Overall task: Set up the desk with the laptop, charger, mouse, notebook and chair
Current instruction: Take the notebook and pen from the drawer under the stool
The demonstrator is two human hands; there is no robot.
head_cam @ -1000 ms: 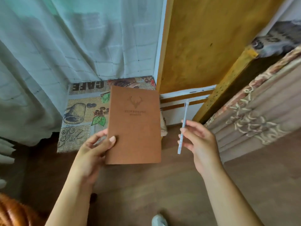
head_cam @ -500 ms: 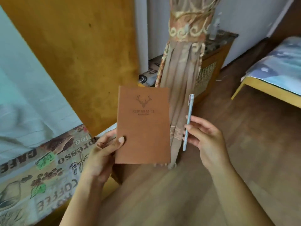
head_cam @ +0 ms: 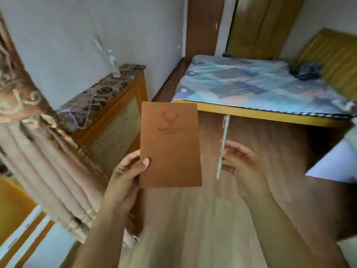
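A brown notebook with a stamped deer head on its cover is held up in front of me, above the wooden floor. My left hand grips its lower left edge, thumb on the cover. My right hand pinches a pale blue-white pen, which stands nearly upright just right of the notebook. No laptop, charger, mouse or chair shows in the head view.
A low wooden cabinet with a patterned cloth top stands against the white wall at left. A tied-back beige curtain hangs at far left. A bed with a blue patterned cover fills the back right. A white surface corner juts in at right.
The view has swung to the right, from the curtained window and coffee-print cloth to the cabinet and bed. Both hands keep the same hold on the notebook and the pen.
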